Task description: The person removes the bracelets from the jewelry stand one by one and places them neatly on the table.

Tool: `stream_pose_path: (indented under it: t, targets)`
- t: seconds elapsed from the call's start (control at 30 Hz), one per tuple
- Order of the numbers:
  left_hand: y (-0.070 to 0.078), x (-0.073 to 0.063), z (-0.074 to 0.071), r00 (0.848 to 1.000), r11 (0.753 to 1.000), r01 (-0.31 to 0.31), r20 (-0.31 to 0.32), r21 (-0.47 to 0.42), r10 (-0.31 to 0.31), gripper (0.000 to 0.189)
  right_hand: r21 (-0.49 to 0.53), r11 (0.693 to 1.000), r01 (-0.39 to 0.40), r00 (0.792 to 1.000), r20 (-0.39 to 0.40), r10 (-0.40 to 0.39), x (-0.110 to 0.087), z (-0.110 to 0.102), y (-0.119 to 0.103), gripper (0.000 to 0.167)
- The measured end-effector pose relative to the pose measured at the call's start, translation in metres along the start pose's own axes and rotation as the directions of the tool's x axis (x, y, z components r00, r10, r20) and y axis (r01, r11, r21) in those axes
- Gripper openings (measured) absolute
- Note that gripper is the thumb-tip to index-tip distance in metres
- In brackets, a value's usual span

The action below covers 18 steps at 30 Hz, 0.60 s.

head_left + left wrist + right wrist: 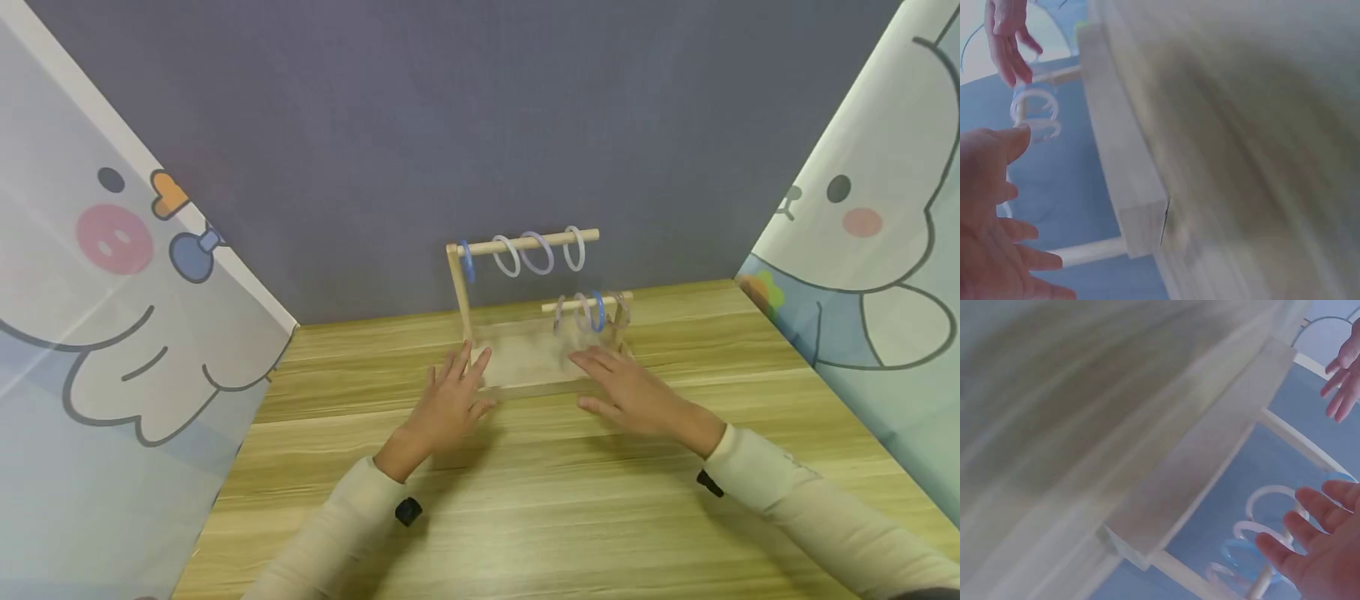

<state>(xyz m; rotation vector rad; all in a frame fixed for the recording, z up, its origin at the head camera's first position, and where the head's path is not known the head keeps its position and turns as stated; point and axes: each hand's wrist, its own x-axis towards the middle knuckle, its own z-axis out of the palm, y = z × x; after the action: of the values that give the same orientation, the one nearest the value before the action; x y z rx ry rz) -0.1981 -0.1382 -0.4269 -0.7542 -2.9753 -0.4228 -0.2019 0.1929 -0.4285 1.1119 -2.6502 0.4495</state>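
Observation:
A wooden rack with a flat base [521, 362] stands on the table, carrying ring-shaped bangles on two bars. The taller bar [483, 247] holds a blue bangle [468, 262], two white ones and a lavender one [551, 258]. Several bangles, one of them blue [600, 312], hang from the lower bar [551, 307]. My left hand [446, 402] is at the base's left end by the tall post, fingers spread. Over the base's right front part reaches my right hand [639, 397], fingers extended below the lower bar. Both hands hold nothing.
The wood-grain table [525, 500] stretches out in front of the rack. Behind it rises a dark grey panel [375, 150]. Panels with cartoon animals flank the table on the left [187, 358] and right [885, 258]. Each wrist bears a small black device [408, 511].

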Motion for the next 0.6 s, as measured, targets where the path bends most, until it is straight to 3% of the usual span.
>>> stream_pose_path:
  t: [0.23,0.4,0.6]
  targets:
    - [-0.014,0.011,-0.022,0.990,0.989,0.015,-0.135,-0.145,-0.034,0.070,0.039,0.999,-0.030,0.997,-0.071,0.033,0.016,-0.018,-0.001,0.063]
    - [-0.020,0.023,-0.040,0.962,0.982,-0.003,-0.269,-0.186,-0.048,0.067,0.065,0.997,-0.049,0.989,-0.134,0.057,0.032,-0.033,-0.001,0.061]
    - [-0.026,0.038,-0.062,0.925,0.972,-0.002,-0.370,-0.234,-0.087,0.063,0.071,0.991,-0.116,0.966,-0.225,0.129,0.055,-0.049,0.004,0.058]
